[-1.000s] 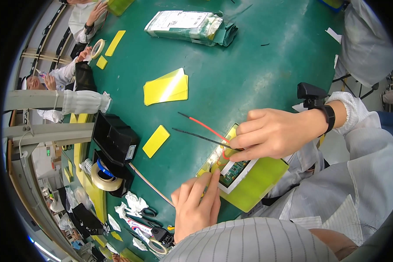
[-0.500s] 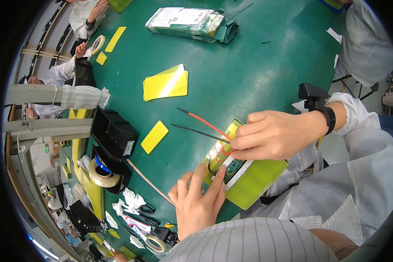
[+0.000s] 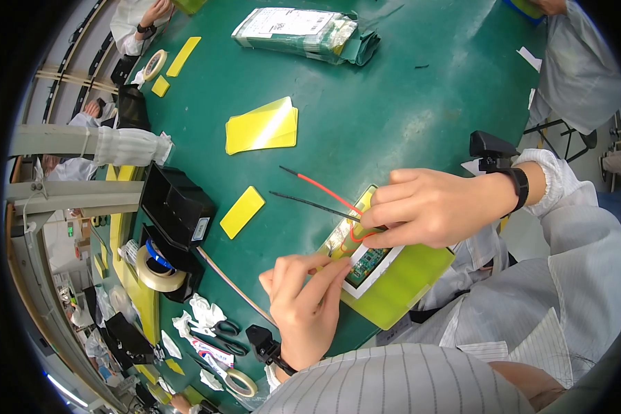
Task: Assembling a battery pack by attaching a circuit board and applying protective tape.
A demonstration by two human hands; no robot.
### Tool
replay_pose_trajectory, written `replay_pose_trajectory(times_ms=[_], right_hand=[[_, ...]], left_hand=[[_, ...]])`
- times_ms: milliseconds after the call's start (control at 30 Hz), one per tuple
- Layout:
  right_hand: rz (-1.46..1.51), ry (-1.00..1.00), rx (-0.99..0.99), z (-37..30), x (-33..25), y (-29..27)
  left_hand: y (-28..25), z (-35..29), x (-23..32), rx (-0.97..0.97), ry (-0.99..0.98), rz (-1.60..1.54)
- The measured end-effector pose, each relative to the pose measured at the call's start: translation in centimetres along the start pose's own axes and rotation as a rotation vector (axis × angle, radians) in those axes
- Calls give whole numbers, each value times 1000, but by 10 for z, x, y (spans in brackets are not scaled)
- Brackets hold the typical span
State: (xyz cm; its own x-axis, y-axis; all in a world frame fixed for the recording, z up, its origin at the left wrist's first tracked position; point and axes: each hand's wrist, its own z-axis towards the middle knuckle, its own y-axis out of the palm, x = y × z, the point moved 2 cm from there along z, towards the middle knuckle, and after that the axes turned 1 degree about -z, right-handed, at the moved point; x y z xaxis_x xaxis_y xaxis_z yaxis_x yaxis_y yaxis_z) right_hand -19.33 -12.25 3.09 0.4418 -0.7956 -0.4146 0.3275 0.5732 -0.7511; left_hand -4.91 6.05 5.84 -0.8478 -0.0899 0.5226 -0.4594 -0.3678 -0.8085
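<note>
A yellow-wrapped pack lies before me with a green circuit board beside it, bordered by a white strip. Underneath is a yellow-green sheet. Fingers of my right hand close over the pack, around a red wire and a black wire, whose free ends point up and left. My left hand pinches at the corner of the board, next to the white strip; what lies between its fingertips is too small to make out.
Yellow sheets and a yellow piece lie on the green table. A wrapped package rests at the far side. Black bins, tape rolls and scissors are at left. Other people sit around the table.
My left hand has gone from fingers pressed along the pack to a pinch, pulled slightly left. More of the board and white strip shows. My right hand has barely moved.
</note>
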Motion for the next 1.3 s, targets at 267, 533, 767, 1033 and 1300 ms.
replay_pose_trajectory(times_ms=[267, 533, 767, 1033, 1300], right_hand=[[-2, 9, 9, -1, 0, 1], [2, 24, 5, 0, -2, -1], [42, 59, 24, 6, 1, -7], [38, 28, -7, 3, 2, 3], [-48, -17, 12, 4, -3, 6]], left_hand=[[4, 3, -7, -10, -36, -75], [5, 4, -8, -4, -56, -109], [0, 7, -14, -28, -220, -267], [10, 7, -13, -53, -224, -255], [12, 8, -19, -56, -228, -322]])
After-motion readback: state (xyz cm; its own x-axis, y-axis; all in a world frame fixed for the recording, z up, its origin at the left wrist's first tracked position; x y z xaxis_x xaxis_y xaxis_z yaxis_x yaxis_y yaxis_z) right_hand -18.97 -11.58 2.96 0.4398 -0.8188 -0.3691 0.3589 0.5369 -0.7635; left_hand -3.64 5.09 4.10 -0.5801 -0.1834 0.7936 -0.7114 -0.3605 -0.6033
